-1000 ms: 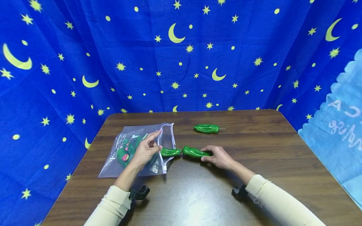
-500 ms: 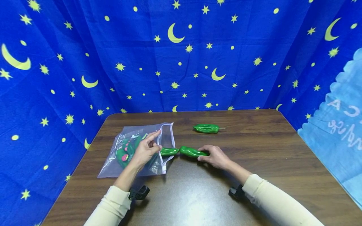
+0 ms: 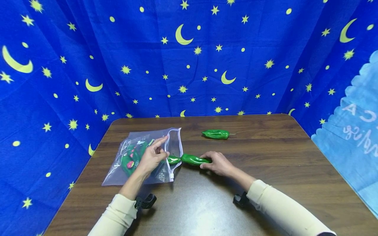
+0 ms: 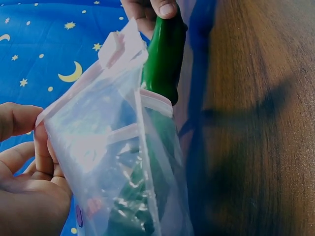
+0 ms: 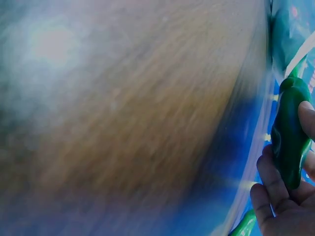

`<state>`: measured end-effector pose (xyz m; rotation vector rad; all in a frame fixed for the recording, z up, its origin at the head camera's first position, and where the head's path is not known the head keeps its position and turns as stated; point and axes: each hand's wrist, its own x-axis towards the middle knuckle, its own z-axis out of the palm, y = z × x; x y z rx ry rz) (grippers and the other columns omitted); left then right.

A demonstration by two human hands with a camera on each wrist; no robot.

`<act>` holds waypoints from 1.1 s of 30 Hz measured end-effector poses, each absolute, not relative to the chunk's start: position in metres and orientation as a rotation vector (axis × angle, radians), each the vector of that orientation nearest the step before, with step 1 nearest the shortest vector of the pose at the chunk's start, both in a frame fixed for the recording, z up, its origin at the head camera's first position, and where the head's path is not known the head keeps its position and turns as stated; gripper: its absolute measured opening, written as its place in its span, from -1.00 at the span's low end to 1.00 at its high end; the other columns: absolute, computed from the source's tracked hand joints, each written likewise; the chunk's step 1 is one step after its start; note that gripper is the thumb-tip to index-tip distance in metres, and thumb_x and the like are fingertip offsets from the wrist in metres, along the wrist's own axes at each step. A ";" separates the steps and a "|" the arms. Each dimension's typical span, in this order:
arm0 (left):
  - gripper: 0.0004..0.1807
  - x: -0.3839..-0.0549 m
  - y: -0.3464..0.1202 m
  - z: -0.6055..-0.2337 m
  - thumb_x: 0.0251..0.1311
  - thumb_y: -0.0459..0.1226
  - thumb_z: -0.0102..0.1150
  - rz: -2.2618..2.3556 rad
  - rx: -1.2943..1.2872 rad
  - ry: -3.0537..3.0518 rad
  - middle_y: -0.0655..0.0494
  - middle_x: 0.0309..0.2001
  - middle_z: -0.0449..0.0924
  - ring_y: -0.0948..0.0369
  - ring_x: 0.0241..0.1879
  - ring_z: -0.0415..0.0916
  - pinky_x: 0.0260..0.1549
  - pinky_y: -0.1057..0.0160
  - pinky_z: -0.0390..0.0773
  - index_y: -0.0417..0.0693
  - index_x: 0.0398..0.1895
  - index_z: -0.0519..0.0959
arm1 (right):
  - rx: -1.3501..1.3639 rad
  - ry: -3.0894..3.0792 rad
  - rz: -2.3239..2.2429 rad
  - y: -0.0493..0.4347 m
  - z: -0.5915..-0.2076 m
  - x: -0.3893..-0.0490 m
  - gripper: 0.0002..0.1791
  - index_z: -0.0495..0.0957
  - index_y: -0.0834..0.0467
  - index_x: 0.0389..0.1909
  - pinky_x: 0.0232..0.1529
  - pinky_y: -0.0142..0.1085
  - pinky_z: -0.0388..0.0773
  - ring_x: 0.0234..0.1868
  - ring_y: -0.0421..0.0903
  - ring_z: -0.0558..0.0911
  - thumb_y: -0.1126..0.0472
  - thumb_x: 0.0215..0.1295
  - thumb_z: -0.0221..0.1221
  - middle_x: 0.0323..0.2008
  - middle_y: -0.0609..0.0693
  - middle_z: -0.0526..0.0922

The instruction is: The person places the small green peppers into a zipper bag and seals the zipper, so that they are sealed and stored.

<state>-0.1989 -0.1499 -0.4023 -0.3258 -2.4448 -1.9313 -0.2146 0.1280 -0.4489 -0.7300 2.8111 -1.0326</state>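
My left hand (image 3: 151, 159) pinches the edge of a clear zip bag (image 3: 141, 136) at its mouth, thumb against fingers in the left wrist view. In my right hand (image 3: 220, 164) is a glossy green pepper (image 3: 193, 159), gripped at its right end, with its left end at the bag's mouth. Touching that end is another green pepper (image 3: 174, 160), partly inside the bag and partly hidden by my left hand. The left wrist view shows the held pepper (image 4: 165, 59) at the pale zip rim. More green with pink patches shows through the plastic.
A third green pepper (image 3: 216, 134) with a thin stem lies toward the back of the wooden table (image 3: 265, 147). The bag's zip slider (image 3: 172, 176) sits at the near corner. Blue curtains (image 3: 206, 59) with moons and stars stand behind the table.
My right hand has moved left with its pepper, pushing the pepper ahead of it deeper into the bag's mouth. My left hand and the far pepper stay in place.
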 end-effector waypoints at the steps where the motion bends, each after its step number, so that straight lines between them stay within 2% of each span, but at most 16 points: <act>1: -0.28 -0.199 -0.150 -0.402 0.04 -0.53 0.12 -1.931 -0.325 -2.446 -0.05 0.29 0.26 0.45 -0.47 0.33 -0.53 0.53 0.35 -0.16 0.36 0.26 | -0.732 2.810 -1.033 0.127 -0.449 -0.215 -0.65 0.63 0.06 -0.10 -0.04 -0.16 0.52 -0.15 -0.13 0.60 0.04 0.08 0.31 -0.18 -0.04 0.69; 22: -0.28 -0.197 -0.149 -0.401 0.03 -0.57 0.09 -1.969 -0.381 -2.394 -0.12 0.27 0.25 0.46 -0.50 0.32 -0.55 0.54 0.34 -0.24 0.36 0.24 | -0.766 2.815 -0.974 0.104 -0.447 -0.212 -0.66 0.63 0.07 -0.14 -0.12 -0.24 0.53 -0.23 -0.21 0.60 0.05 0.05 0.33 -0.25 -0.08 0.72; 33: -0.27 -0.197 -0.150 -0.401 0.03 -0.56 0.08 -2.002 -0.389 -2.392 -0.11 0.31 0.20 0.46 -0.51 0.32 -0.56 0.53 0.32 -0.24 0.37 0.22 | -0.852 2.841 -0.904 0.087 -0.444 -0.214 -0.67 0.64 0.06 -0.15 -0.20 -0.26 0.50 -0.25 -0.18 0.62 0.04 0.06 0.33 -0.26 -0.08 0.72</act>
